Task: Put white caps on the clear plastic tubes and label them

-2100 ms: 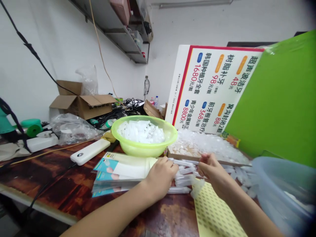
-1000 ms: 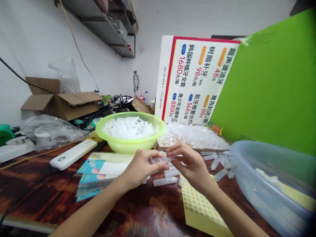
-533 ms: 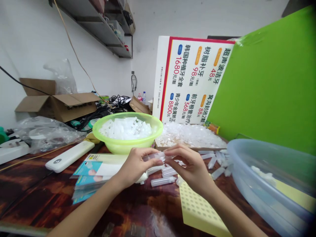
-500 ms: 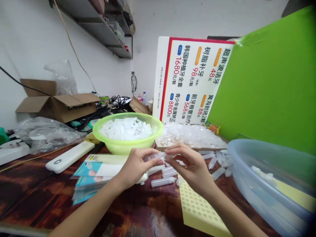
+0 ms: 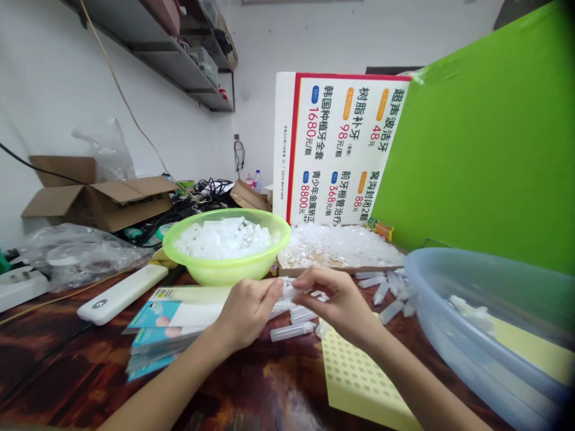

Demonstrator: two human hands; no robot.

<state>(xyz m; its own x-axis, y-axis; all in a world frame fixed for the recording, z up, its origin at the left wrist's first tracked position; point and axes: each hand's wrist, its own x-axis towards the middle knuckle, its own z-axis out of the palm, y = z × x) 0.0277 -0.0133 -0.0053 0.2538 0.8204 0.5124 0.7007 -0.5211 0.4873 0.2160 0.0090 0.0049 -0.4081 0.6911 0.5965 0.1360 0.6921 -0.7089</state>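
Observation:
My left hand (image 5: 249, 308) is closed round a small translucent plastic tube (image 5: 287, 288), its thumb lying along the side. Fingers and thumb of my right hand (image 5: 332, 296) pinch the tube's right end, where a whitish piece shows; the fingers partly hide it. Just below the hands, several similar loose tubes (image 5: 291, 331) lie on the dark glossy table (image 5: 251, 383). Under my right wrist is a yellow sheet (image 5: 359, 377) with rows of small round dots. Left of my left hand are stacked printed blue-and-white packets (image 5: 164, 332).
A green bowl (image 5: 229, 270) full of clear plastic pieces stands behind my hands, beside a shallow cardboard tray (image 5: 332, 270) of small clear parts. At right is a large bluish basin (image 5: 449, 335). A white power strip (image 5: 121, 294) and open carton (image 5: 112, 203) are at left.
My left thumb has drawn in closer along the tube, and its grip looks tighter. The right fingers stay at the tube's end. The whole view has shifted slightly.

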